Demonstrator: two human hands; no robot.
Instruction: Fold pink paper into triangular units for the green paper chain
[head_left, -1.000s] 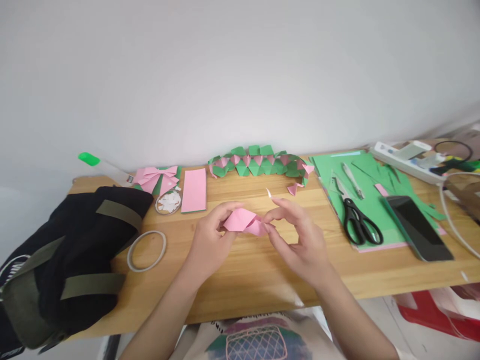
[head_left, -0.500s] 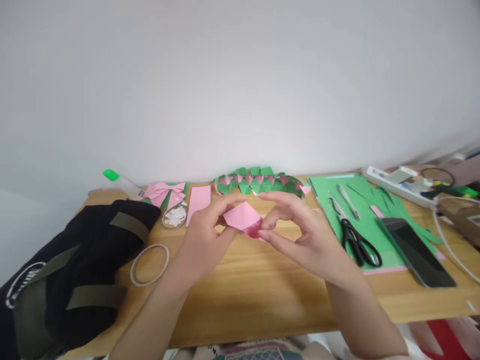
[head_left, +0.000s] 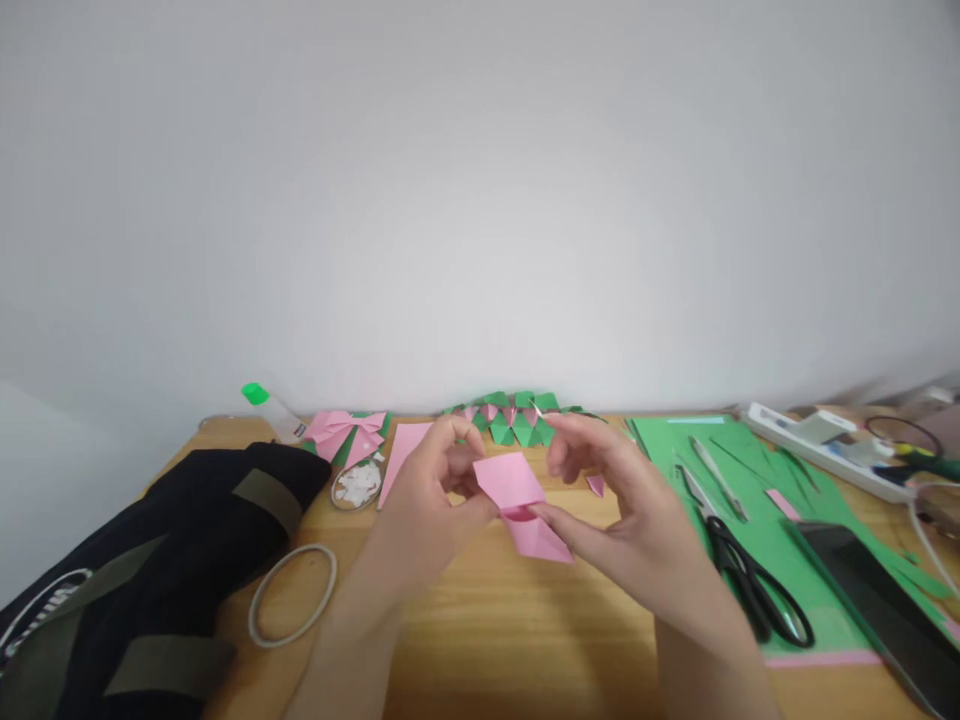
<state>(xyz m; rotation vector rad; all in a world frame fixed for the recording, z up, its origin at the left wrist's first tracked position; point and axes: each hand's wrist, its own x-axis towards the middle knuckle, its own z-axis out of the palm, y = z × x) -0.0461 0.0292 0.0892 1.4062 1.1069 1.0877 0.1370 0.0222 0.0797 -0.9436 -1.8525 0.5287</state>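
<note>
Above table [head_left: 480,640], left hand [head_left: 427,515] and right hand [head_left: 634,525] pinching pink paper [head_left: 517,482], left edge hidden

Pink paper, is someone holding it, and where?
Yes. Both hands hold the pink paper: the left hand pinches its left side, and the right hand pinches its lower right fold.

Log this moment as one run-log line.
left hand: pinches folded pink paper piece | right hand: pinches its lower flap | place: above light wooden table | nearby: black-handled scissors on green paper sheet
</note>
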